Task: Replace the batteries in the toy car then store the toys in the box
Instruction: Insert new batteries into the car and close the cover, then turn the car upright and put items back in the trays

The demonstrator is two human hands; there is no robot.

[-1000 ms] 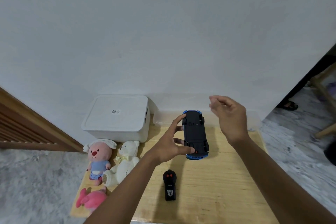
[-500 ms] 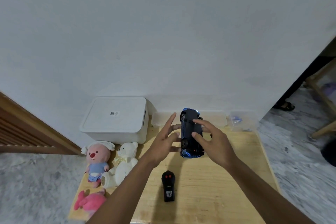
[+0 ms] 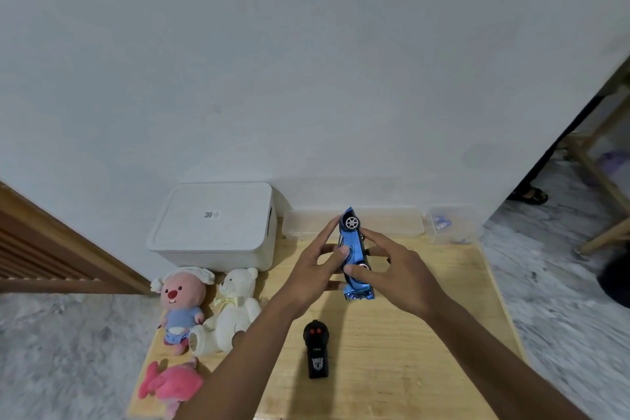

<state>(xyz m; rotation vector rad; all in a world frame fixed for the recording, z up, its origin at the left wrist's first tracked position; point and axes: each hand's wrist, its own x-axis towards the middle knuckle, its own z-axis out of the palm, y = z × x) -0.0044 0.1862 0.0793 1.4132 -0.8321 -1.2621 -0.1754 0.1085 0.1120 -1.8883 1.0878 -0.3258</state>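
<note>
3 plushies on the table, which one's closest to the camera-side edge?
The all-pink plush, at the front-left corner of the table. The white teddy bear and the pink-faced plush in blue sit behind it, nearer the white box.

Single head-worn wide-angle view, close above the near edge of the table (image 3: 426, 351), facing forward and down toward the wall (image 3: 306, 78).

toy car (image 3: 353, 249): one, blue
remote control (image 3: 317, 348): one, black
plush toys: three: pink-faced plush (image 3: 180, 303), white teddy bear (image 3: 235, 310), pink plush (image 3: 170, 385)
white lidded box (image 3: 211, 222): one
clear containers: two: long container (image 3: 392, 223), small container (image 3: 450, 223)
hands: two: left hand (image 3: 313, 269), right hand (image 3: 399, 269)
wooden table (image 3: 409, 351): one
</note>
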